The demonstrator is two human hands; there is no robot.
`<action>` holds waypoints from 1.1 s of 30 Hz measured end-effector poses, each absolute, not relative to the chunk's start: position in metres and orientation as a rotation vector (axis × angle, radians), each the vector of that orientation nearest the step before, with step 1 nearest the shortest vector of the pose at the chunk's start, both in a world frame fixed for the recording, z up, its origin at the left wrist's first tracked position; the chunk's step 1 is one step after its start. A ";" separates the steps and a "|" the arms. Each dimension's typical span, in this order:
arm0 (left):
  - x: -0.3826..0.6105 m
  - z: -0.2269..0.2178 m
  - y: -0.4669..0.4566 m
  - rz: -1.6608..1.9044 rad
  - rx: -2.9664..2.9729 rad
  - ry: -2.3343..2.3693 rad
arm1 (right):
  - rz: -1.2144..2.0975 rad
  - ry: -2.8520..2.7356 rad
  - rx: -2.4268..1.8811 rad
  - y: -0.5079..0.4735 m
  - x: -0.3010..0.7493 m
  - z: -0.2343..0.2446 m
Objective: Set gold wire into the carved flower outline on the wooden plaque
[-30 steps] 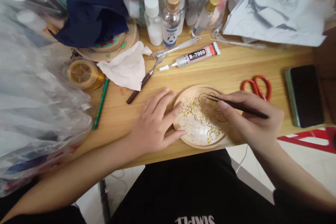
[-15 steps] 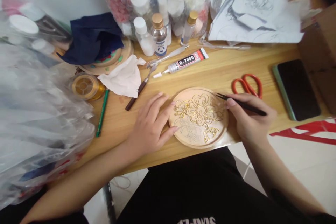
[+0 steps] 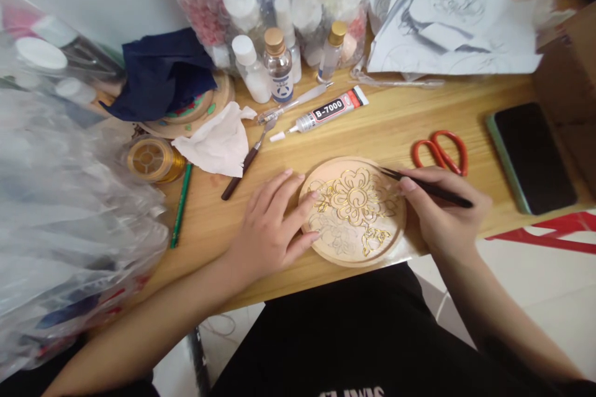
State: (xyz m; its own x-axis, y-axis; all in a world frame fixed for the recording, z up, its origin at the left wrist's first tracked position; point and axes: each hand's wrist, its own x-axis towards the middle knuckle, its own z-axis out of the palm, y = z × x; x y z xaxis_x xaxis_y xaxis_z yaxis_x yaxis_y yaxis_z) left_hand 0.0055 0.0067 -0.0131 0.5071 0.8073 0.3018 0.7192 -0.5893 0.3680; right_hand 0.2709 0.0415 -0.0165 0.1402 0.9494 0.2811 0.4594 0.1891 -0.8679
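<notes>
A round wooden plate (image 3: 321, 247) with a raised rim lies near the table's front edge. Gold wire (image 3: 356, 196) outlines a flower and leaves on it, while the lower left shows only a pencil drawing. My left hand (image 3: 274, 223) rests with spread fingers against the plate's left side, fingertips over the rim. In my right hand (image 3: 444, 214) is a pair of black tweezers (image 3: 435, 189), gripped between thumb and fingers. Their tips point left, over the plate's upper right edge. Whether the tips pinch anything is too small to tell.
Behind the plate lie a B-7000 glue tube (image 3: 326, 113), a dark-handled palette knife (image 3: 242, 173) and red-handled scissors (image 3: 440, 152). At right is a phone (image 3: 533, 158). On the left are a gold wire spool (image 3: 153, 158), a green pencil (image 3: 181, 208) and plastic bags (image 3: 69, 217). Bottles (image 3: 279, 68) stand behind.
The view has shifted slightly. My left hand's index finger reaches a little farther over the plate's rim; the right hand still holds the tweezers in about the same place.
</notes>
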 end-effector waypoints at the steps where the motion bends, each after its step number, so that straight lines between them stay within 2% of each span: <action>1: 0.005 -0.014 0.006 0.669 2.537 1.313 | 0.623 -1.473 -1.426 0.042 0.270 -0.016; 11: 0.003 -0.012 0.009 0.674 2.477 1.323 | 0.593 -1.458 -1.412 0.042 0.267 -0.014; 16: 0.004 -0.014 0.006 0.678 2.480 1.322 | 0.495 -1.695 -1.328 0.039 0.260 0.001; 23: 0.007 -0.011 0.006 0.575 2.577 1.351 | 0.673 -2.129 -1.065 0.043 0.229 0.021; 33: 0.007 -0.007 0.007 0.517 2.582 1.339 | 0.752 -2.230 -1.065 0.054 0.220 0.019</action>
State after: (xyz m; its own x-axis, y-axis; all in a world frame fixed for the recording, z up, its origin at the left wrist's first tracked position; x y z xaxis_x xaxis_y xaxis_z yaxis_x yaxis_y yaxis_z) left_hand 0.0070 0.0067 -0.0073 0.5318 0.8182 0.2185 0.7529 -0.5749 0.3203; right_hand 0.2198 0.0536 0.0189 -0.5338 0.8121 0.2356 0.5038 0.5292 -0.6828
